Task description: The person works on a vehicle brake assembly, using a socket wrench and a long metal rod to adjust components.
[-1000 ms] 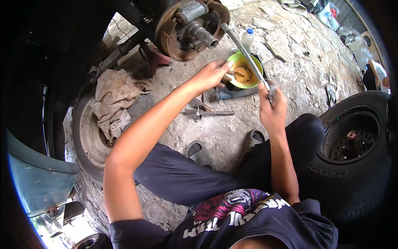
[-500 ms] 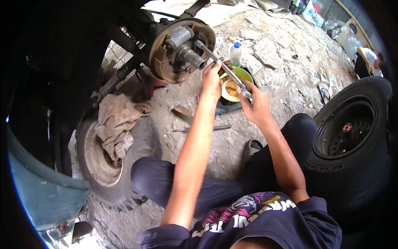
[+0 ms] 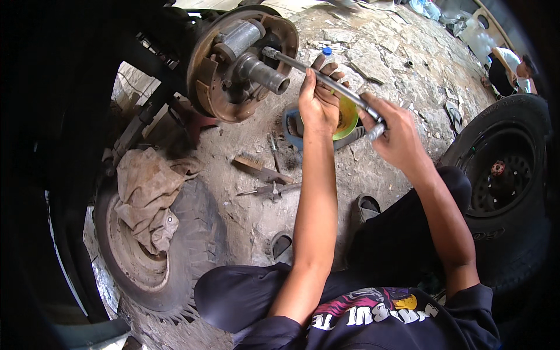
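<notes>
A long steel socket wrench (image 3: 344, 91) reaches from the rusty brake backing plate (image 3: 204, 87) to my right hand (image 3: 399, 131). Its socket end meets the plate beside the protruding axle spindle (image 3: 265, 76); whether it sits on a bolt I cannot make out. My right hand is closed round the wrench's outer end. Palm up, my left hand (image 3: 321, 105) lies under the shaft, its fingers stretched out and apart, with the shaft crossing between thumb and fingers. A grey cylinder (image 3: 240, 39) is mounted on the plate above the spindle.
Behind my left hand stands a green bowl (image 3: 348, 119). A wire brush (image 3: 251, 160) and a hammer (image 3: 274, 191) lie on the stone ground. One tyre (image 3: 201, 227) with a brown cloth (image 3: 151, 195) is at left, another tyre (image 3: 466, 131) at right. A person (image 3: 510, 70) crouches far right.
My left hand has loosened from the shaft and its fingers have spread. My right hand still grips the outer end. The view has shifted, showing the hammer and brush more fully.
</notes>
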The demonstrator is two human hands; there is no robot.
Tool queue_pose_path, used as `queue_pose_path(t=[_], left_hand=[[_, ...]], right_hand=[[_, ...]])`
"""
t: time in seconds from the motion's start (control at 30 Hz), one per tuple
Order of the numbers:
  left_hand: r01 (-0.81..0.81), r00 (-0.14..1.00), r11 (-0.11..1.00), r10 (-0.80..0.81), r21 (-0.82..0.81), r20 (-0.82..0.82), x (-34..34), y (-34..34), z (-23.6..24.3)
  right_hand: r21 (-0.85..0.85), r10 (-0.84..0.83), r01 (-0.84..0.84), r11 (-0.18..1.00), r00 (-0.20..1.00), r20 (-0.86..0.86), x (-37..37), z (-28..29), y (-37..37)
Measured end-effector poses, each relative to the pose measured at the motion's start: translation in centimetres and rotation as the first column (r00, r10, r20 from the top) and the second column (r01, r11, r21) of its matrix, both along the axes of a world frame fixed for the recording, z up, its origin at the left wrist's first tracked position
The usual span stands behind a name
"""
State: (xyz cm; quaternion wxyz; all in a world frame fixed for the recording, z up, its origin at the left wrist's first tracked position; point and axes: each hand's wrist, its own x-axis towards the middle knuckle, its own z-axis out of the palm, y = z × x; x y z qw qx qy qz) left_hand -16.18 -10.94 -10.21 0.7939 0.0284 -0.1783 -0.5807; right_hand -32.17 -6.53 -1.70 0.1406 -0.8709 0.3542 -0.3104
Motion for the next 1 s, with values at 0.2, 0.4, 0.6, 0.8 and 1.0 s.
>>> queue_pose_path(t=[0.2,0.4,0.6,0.8,1.0], left_hand=[[0.098,0.907,0.960,-0.195,-0.261,-0.374,-0.7,-0.2,-0.5],[0.092,0.879,0.969,-0.186,-0.228,-0.439,-1.4,-0.8,0.4],[0.086,0.906,0.989,-0.129,-0.121,-0.404,-1.0,-0.9,0.5],[0.085,0.934,0.994,-0.101,-0.063,-0.342,-1.3,-1.1,1.1],[0.010,0.965,0.949,-0.091,0.314,0.247,1.7,0.3,-0.4]], right_hand=[[0.055,-0.030,0.026,0.998,0.997,0.070,0.8,-1.4,0.7],[-0.003,-0.027,0.028,1.000,0.989,0.144,0.1,-2.6,-0.6],[-0.072,0.009,-0.003,0.997,0.996,0.094,0.5,-2.5,-0.9],[0.572,-0.303,0.148,0.807,0.935,0.186,0.7,-2.3,-2.1],[0.797,-0.637,-0.603,0.035,0.601,0.483,1.1,-3.6,-1.2]])
